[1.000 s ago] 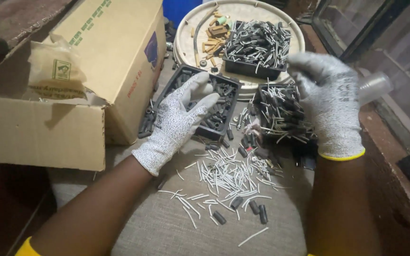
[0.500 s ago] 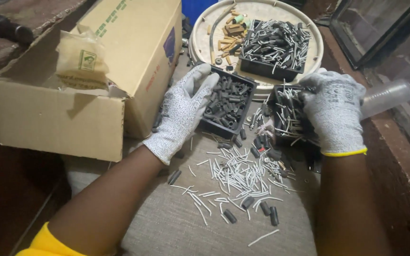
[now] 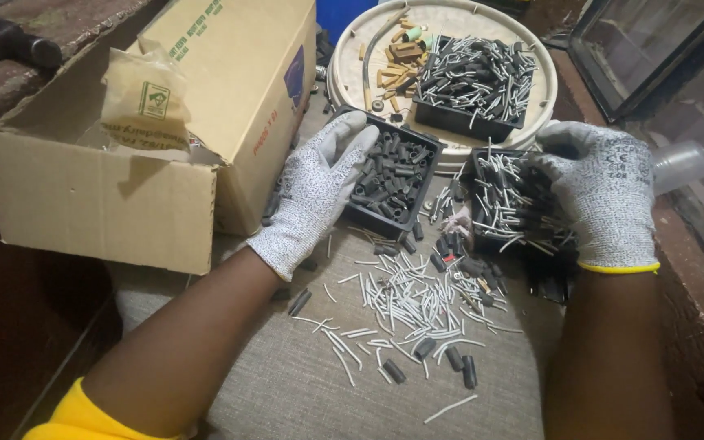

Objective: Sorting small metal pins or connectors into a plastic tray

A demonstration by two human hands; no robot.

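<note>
Sorting small tube pieces between two black trays

Far left: open cardboard box [image 3: 156,155] with flaps up, a crumpled tan paper bag [image 3: 144,102] sitting in its mouth. Box stands on the grey fabric-covered surface [image 3: 287,391], just beside the left arm.

Left hand [image 3: 315,195], in a speckled grey glove, lies palm-down over the near-left corner of a small black tray [image 3: 389,175]. Fingers [image 3: 352,134] are stretched flat and slightly apart, resting on the tray rim and its contents, not closed on any piece. This tray is filled with short dark grey tube pieces and is tilted slightly against the box side.

Centre foreground: loose scatter of thin pale tube pieces [image 3: 405,305] on the surface, mixed with a few short dark tube pieces [image 3: 458,358], between the two forearms.

Behind, top centre: round cream tray [image 3: 352,57] holding a third black container [image 3: 470,81] heaped with grey-and-pale pieces, plus some tan block-like bits [image 3: 397,65].

Right of centre: second black tray [image 3: 511,204], packed with mixed pale and dark pieces, touching the cream tray's near edge. Right hand [image 3: 605,200], same kind of glove with a yellow cuff, covers the tray's right side; fingers curl down over its far-right edge, gripping it. Clear plastic cup [image 3: 682,167] lies just right of that hand.
</note>
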